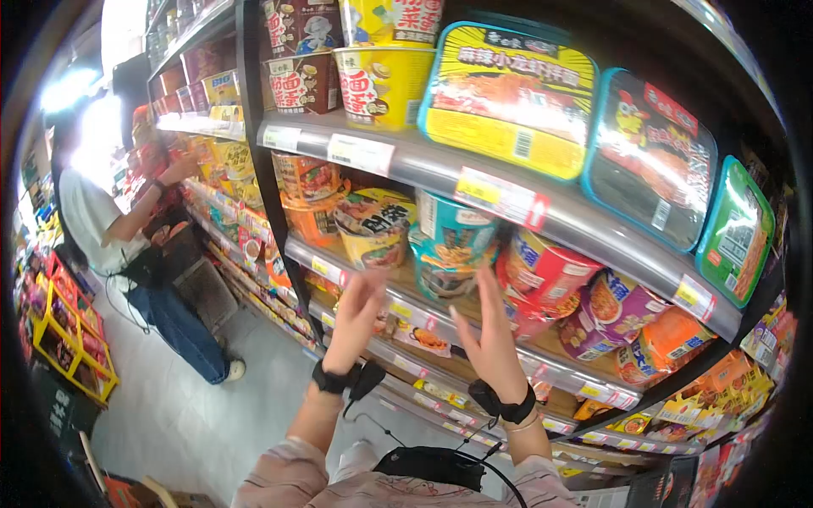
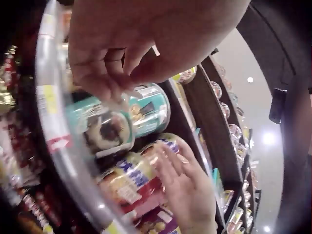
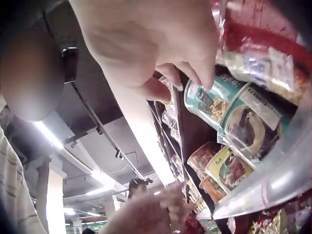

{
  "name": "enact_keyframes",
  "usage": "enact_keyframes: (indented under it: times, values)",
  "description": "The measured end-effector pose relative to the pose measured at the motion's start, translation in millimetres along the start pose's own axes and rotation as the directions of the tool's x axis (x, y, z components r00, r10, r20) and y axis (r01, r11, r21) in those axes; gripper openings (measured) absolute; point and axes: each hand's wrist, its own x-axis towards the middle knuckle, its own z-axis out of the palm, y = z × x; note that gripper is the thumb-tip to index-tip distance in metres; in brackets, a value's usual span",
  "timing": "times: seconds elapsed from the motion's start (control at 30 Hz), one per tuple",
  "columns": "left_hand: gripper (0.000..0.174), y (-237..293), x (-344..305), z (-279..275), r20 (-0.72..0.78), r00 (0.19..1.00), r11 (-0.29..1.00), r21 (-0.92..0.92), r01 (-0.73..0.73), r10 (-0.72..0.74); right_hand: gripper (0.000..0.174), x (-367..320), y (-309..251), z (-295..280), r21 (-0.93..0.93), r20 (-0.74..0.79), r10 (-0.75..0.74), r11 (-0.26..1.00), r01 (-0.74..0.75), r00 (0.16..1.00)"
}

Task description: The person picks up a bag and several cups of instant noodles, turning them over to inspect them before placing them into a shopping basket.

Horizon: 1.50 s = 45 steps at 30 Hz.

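While left hand (image 1: 359,315) — fingers loosely bent — faces right hand (image 1: 494,351), fingers straight, teal cups (image 1: 451,230) stand between.

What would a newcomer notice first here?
Probably the left hand and right hand, raised before the teal tubs on a crowded shelf. Just above them, a big yellow pack stands out on the next shelf. Far left, another person stands in the aisle.

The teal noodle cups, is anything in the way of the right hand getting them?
Nothing I can see: the right hand is just in front of the teal noodle cups; the shelf rail runs lower.
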Motion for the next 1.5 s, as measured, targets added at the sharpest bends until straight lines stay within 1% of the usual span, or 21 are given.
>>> enact_keyframes:
  times: [0.07, 0.17, 0.27, 0.33, 0.4, 0.43, 0.47, 0.57, 0.6, 0.7, 0.77, 0.8, 0.83, 0.87, 0.93, 1.03, 1.07, 1.17, 1.2, 1.33, 1.5]
  values:
    - [0.028, 31.3, 47.5, 0.7, 0.003, 0.995, 0.993, -0.054, -0.100, 0.101, 0.063, 22.0, -5.4, 21.9, -0.066, -0.185, 0.101, 0.991, -0.115, 0.978]
    - [0.033, 15.7, 104.6, -4.0, -0.007, 0.987, 0.986, -0.036, -0.161, 0.160, 0.072, 45.7, -3.4, 45.2, -0.090, -0.361, 0.218, 0.960, -0.267, 0.907]
    - [0.037, 10.9, 128.8, 2.0, 0.135, 0.990, 0.999, -0.038, -0.025, 0.030, 0.083, 65.9, 2.0, 61.5, 0.019, -0.458, 0.269, 0.956, -0.293, 0.847]
    - [0.043, 7.5, 136.2, 6.0, 0.227, 0.973, 0.998, 0.056, 0.026, -0.038, 0.084, 74.1, 4.1, 63.2, 0.155, -0.420, 0.402, 0.915, -0.372, 0.813]
    - [0.047, -2.3, 135.4, 15.8, 0.316, 0.948, 0.997, -0.080, -0.004, 0.029, 0.086, 77.7, -1.3, 59.7, 0.250, -0.389, 0.444, 0.894, -0.372, 0.807]
    - [0.049, -1.8, 134.2, 19.8, 0.351, 0.934, 0.989, -0.149, -0.018, 0.070, 0.087, 75.4, -4.5, 60.0, 0.219, -0.394, 0.427, 0.904, -0.368, 0.814]
    - [0.057, 0.8, 130.2, 16.5, 0.384, 0.921, 0.996, -0.075, -0.044, 0.069, 0.087, 74.0, -7.4, 60.5, 0.189, -0.398, 0.407, 0.913, -0.361, 0.822]
    - [0.067, 4.1, 108.0, 6.5, 0.305, 0.940, 0.984, -0.135, -0.113, 0.150, 0.092, 68.5, -23.2, 57.6, 0.097, -0.336, 0.341, 0.940, -0.328, 0.878]
    - [0.073, 20.9, 97.7, 0.8, 0.331, 0.935, 0.972, -0.230, -0.048, 0.125, 0.092, 63.3, -29.3, 58.5, 0.078, -0.316, 0.315, 0.949, -0.306, 0.895]
    - [0.071, 35.5, 71.0, -22.3, 0.342, 0.937, 0.992, -0.123, -0.024, 0.065, 0.093, 48.7, -54.7, 54.1, 0.157, -0.206, 0.301, 0.949, -0.272, 0.931]
    - [0.069, 48.2, 45.8, -35.5, 0.354, 0.934, 0.962, -0.269, 0.051, 0.050, 0.093, 31.3, -65.3, 49.1, 0.129, -0.136, 0.302, 0.950, -0.285, 0.944]
    - [0.067, 51.3, 35.2, -40.0, 0.362, 0.931, 0.937, -0.337, 0.096, 0.035, 0.089, 19.4, -70.3, 48.2, 0.161, -0.149, 0.294, 0.949, -0.270, 0.944]
    - [0.057, 48.9, 30.7, -42.2, 0.271, 0.937, 0.889, -0.341, 0.306, -0.219, 0.087, 6.6, -75.0, 45.1, 0.196, -0.131, 0.292, 0.944, -0.264, 0.947]
    - [0.057, 51.7, 14.5, -47.0, 0.305, 0.937, 0.852, -0.431, 0.296, -0.171, 0.086, -5.9, -78.8, 39.3, 0.231, -0.116, 0.286, 0.939, -0.254, 0.951]
    - [0.058, 65.8, -26.9, -51.3, 0.329, 0.936, 0.655, -0.682, 0.325, -0.121, 0.082, -32.8, -89.6, 23.9, 0.359, -0.067, 0.309, 0.895, -0.266, 0.949]
    - [0.057, 76.1, -72.4, -36.5, 0.325, 0.919, 0.552, -0.735, 0.394, -0.222, 0.082, -89.1, -99.2, -2.6, 0.314, 0.029, 0.307, 0.901, -0.300, 0.951]
    - [0.056, 84.1, -85.6, -29.8, 0.380, 0.888, 0.647, -0.615, 0.451, -0.258, 0.082, -104.7, -107.1, -14.6, 0.335, 0.053, 0.311, 0.890, -0.311, 0.949]
    - [0.058, 70.2, -131.6, -10.6, 0.470, 0.851, 0.889, -0.251, 0.382, -0.233, 0.081, -172.1, -122.8, -40.6, 0.504, 0.131, 0.440, 0.742, -0.442, 0.888]
    - [0.068, 72.4, -140.1, 0.7, 0.515, 0.815, 0.855, -0.263, 0.446, -0.267, 0.083, -194.2, -127.1, -49.2, 0.425, 0.142, 0.479, 0.761, -0.491, 0.866]
    - [0.067, 65.0, -189.7, 49.5, 0.725, 0.649, 0.870, -0.144, 0.472, -0.232, 0.089, -267.5, -148.2, -89.5, 0.432, 0.149, 0.585, 0.686, -0.585, 0.797]
    - [0.066, 55.5, -267.0, 115.6, 0.877, 0.389, 0.824, 0.013, 0.566, -0.281, 0.089, -368.2, -174.3, -118.0, 0.316, -0.097, 0.781, 0.612, -0.725, 0.617]
